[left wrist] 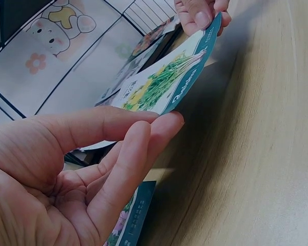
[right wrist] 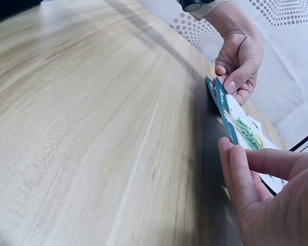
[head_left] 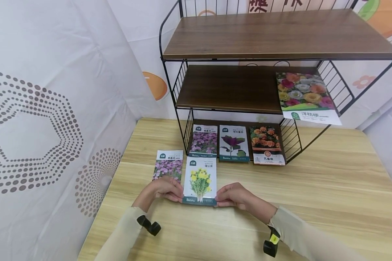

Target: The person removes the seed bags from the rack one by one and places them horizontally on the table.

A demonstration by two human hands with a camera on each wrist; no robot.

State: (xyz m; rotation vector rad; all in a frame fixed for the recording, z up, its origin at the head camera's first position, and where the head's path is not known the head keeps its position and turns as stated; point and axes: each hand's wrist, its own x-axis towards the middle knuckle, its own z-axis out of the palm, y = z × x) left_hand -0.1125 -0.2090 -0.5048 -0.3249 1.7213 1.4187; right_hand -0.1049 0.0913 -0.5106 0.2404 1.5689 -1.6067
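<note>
Both hands hold a seed packet [head_left: 200, 181] with yellow flowers and a teal bottom band. My left hand [head_left: 166, 188] pinches its lower left corner between thumb and fingers, while my right hand [head_left: 236, 196] pinches the lower right corner. In the left wrist view the packet [left wrist: 167, 77] tilts, its bottom band raised off the wooden table. Under the left hand lies another seed packet [head_left: 168, 167] with pink-purple flowers, its lower part hidden in the head view. The right wrist view shows the held packet [right wrist: 244, 128] stretched between the two hands.
A shelf rack [head_left: 228, 87] with black wire sides stands behind. Its bottom board bears a purple-flower packet [head_left: 204, 141], a dark-leaf packet [head_left: 233, 143] and an orange-flower packet [head_left: 266, 145]. A larger flower packet [head_left: 305, 96] overhangs the middle board's front edge. Patterned white cloth [head_left: 52, 108] hangs at left.
</note>
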